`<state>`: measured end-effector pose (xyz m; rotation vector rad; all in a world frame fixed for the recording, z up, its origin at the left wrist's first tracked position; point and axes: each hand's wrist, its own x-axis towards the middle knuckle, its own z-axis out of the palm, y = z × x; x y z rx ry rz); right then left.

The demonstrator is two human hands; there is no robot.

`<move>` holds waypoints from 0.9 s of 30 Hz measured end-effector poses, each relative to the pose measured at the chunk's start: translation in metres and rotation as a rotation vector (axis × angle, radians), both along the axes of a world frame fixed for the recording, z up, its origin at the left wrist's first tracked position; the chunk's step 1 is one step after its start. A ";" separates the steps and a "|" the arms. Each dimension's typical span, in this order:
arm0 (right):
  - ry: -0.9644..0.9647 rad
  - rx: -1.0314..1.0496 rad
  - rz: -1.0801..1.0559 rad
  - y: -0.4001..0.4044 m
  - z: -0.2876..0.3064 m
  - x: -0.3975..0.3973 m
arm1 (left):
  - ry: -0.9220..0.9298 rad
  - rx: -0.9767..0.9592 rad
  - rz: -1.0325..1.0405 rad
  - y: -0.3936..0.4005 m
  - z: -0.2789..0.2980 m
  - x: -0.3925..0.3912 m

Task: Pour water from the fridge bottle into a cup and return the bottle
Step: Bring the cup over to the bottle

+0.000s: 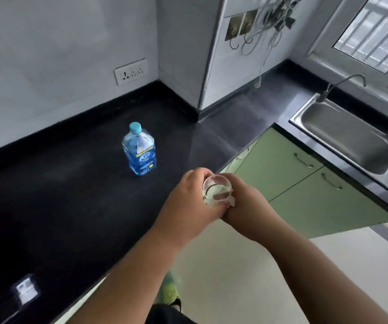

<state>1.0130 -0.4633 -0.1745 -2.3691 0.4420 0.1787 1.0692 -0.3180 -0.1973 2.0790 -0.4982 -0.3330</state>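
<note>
A small pale device point(25, 289) is lying at the near left end of the black countertop point(55, 183), and a white wall socket point(131, 71) is sitting on the wall above the counter's back edge. Right of these, the water bottle point(139, 149) is standing upright on the countertop with its light blue cap point(135, 127) screwed on, well apart from both hands. Nearer the camera, at the counter's front edge, the left hand point(183, 202) is curling its fingers round the left side of a clear glass cup point(216, 189), while the right hand point(246, 206) is wrapping its fingers round the cup's right side, so the two hands are gripping it together and touching each other beneath it. The cup's mouth is facing up towards the camera; whether it is holding water cannot be told. Farther right, green cabinet doors point(291, 174) are showing below the counter, and a steel sink point(349, 134) with a curved tap point(342, 86) is sitting under the window point(380, 31).
</note>
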 end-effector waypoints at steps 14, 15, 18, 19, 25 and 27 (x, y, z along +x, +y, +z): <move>0.086 0.050 0.448 0.032 -0.061 0.150 | 0.054 0.150 0.426 0.043 -0.037 0.083; 0.104 0.058 0.503 0.038 -0.066 0.160 | 0.069 0.164 0.483 0.048 -0.040 0.084; 0.135 0.073 0.654 0.058 -0.077 0.184 | 0.092 0.187 0.633 0.061 -0.047 0.084; 0.143 0.077 0.705 0.064 -0.080 0.190 | 0.093 0.192 0.674 0.065 -0.049 0.084; 0.189 0.059 0.881 0.089 -0.108 0.219 | 0.169 0.248 0.820 0.078 -0.073 0.088; 0.215 0.061 0.900 0.090 -0.119 0.223 | 0.183 0.245 0.836 0.077 -0.081 0.091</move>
